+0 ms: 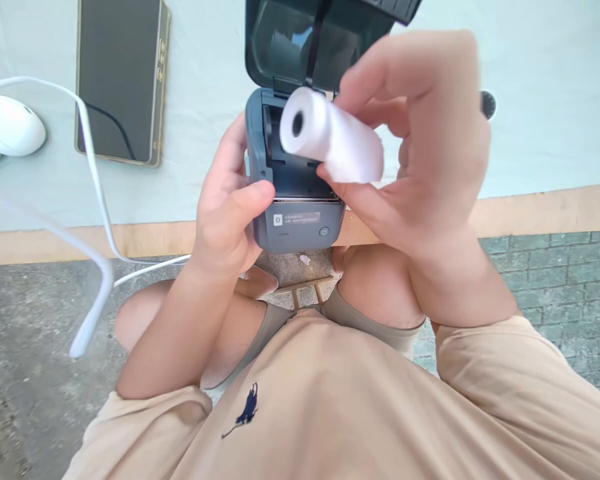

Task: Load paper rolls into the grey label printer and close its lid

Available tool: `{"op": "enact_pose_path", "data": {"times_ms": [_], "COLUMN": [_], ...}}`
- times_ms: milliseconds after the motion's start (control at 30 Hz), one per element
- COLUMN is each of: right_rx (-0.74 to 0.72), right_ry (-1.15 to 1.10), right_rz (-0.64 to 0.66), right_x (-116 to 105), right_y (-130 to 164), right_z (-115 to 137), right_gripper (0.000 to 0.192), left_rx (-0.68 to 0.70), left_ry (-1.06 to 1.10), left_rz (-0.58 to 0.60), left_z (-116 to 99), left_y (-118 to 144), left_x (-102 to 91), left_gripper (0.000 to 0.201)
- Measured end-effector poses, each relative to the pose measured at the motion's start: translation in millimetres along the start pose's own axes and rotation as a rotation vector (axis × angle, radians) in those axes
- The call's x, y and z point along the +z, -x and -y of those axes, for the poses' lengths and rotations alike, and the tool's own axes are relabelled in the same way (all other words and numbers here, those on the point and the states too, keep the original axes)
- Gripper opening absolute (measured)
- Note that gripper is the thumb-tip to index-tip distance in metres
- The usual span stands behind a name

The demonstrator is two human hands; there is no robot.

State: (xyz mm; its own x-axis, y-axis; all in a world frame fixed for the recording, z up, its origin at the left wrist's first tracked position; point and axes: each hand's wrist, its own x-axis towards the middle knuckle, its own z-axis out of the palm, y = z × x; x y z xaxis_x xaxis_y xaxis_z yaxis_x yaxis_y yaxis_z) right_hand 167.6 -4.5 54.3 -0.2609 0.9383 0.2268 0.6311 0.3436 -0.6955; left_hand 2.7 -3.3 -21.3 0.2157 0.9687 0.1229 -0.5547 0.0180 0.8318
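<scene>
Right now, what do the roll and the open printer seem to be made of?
Roll: white matte paper, apparently, wound around a hollow core; right hand holds it. Printer: dark grey plastic by its look, moulded with a smooth matte shell; left hand steadies it.

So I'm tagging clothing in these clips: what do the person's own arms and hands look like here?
Both the left hand and right hand are bare: no gloves, rings, watch or bands visible. The forearms are uncovered too. Short beige sleeves of a T-shirt end near the elbows; the shirt carries a small dark blue emblem on its front.

Pale green table top [555, 100], tan wood edge. Grey concrete floor [25, 373] left, green brick paving [570, 280] right. Bright daylight.
</scene>
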Motion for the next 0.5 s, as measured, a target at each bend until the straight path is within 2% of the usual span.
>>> {"op": "enact_pose_path", "data": {"times_ms": [100,233,333,400,500], "right_rx": [-0.156,-0.230,-0.321,-0.398,-0.518], "right_ry": [0.159,0.193,0.218,0.244,0.254], "right_rz": [-0.044,0.003,-0.127,-0.201,-0.154], "right_x": [5.5,7.2,7.3,9.7,15.6], "right_y": [-2.9,-3.8,0.2,4.7,10.8], "right_z": [-3.3,-10.1,-11.8,-11.1,-10.6], "right_gripper": [0.006,0.007,0.011,0.005,0.003], "left_rx": [-0.011,-0.034,-0.035,-0.012,0.027], "left_ry": [0.003,0.036,0.052,0.054,-0.004], "left_rz": [0.008,0.025,0.032,0.036,0.046], "left_z": [-1.5,-3.1,-3.2,-2.5,1.0], "left_y": [0.5,-0.1,-0.4,-0.7,-1.7], "left_x": [0.6,1.0,2.2,2.1,-2.5], "left_gripper": [0.053,0.056,0.057,0.055,0.056]}}
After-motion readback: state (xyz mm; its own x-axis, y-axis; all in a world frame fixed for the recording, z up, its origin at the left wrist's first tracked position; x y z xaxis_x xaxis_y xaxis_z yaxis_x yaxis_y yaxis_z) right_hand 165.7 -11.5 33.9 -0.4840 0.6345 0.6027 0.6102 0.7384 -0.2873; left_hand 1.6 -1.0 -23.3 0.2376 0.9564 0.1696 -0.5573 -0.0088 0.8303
